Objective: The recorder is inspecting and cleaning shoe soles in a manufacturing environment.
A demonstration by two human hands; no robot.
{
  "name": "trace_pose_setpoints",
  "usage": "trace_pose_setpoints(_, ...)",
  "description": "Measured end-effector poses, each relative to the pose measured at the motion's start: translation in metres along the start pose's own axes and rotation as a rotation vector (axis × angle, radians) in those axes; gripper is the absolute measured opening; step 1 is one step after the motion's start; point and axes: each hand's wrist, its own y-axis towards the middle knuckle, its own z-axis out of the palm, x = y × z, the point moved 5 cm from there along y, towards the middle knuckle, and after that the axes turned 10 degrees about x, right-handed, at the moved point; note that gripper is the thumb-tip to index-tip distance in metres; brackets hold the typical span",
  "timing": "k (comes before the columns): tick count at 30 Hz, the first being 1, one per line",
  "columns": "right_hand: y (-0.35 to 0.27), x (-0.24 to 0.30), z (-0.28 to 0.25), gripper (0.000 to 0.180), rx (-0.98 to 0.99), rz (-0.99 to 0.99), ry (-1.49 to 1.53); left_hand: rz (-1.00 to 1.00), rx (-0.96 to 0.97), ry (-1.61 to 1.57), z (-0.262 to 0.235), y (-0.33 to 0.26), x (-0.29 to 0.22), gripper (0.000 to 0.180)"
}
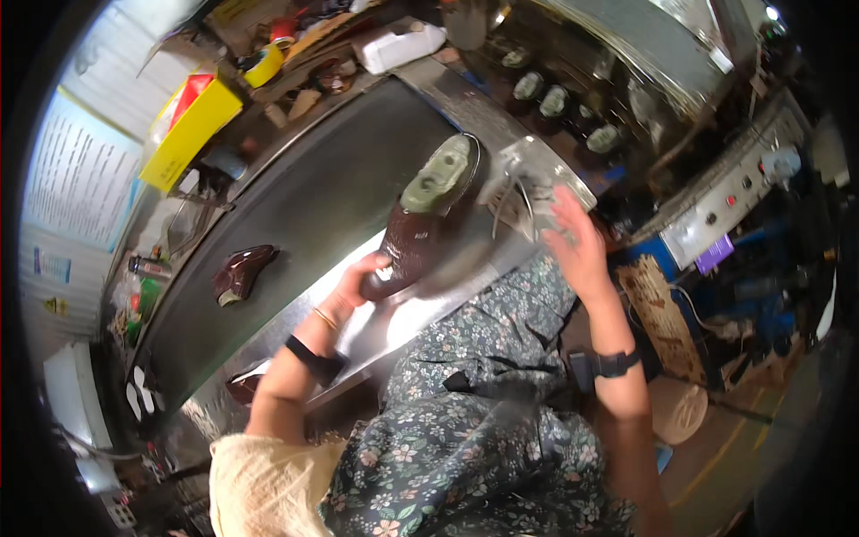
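Observation:
My left hand (351, 285) is closed on the near end of a dark brown, glossy boot upper (413, 243). A pale green shoe last (438, 176) shows at the boot's far end, tilted up to the right over the dark conveyor belt (318, 170). My right hand (577, 240) is raised with its fingers apart, holding nothing. It is nearest to a shiny metal plate (573, 174), beside which lies a thin loop like a cord or wire (526, 201). On the belt to the left lies another brown boot upper (243, 274).
A metal ledge (335, 295) borders the belt's near side. Another brown shoe piece (243, 387) lies by my left forearm. Several lasted shoes (553, 100) stand on a rack at the back right. A yellow box (191, 130) and white jug (400, 46) stand beyond the belt; a control panel (734, 201) is right.

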Motion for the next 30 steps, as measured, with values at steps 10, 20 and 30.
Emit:
trace_pose_setpoints(10, -0.067, 0.044, -0.033, 0.020, 0.036, -0.256, -0.721, -0.092, 0.315, 0.141, 0.181, 0.109, 0.098, 0.056)
trace_pose_setpoints(20, -0.069, 0.002, -0.067, 0.020, 0.110, 0.063, -0.550, -0.162, 0.274, 0.315, 0.197, 0.169, 0.131, 0.032)
trace_pose_setpoints(30, -0.112, -0.040, -0.022, 0.039, -0.296, 0.310, 0.009, 0.399, 0.504, 0.915, 0.193, 0.170, 0.093, 0.055)
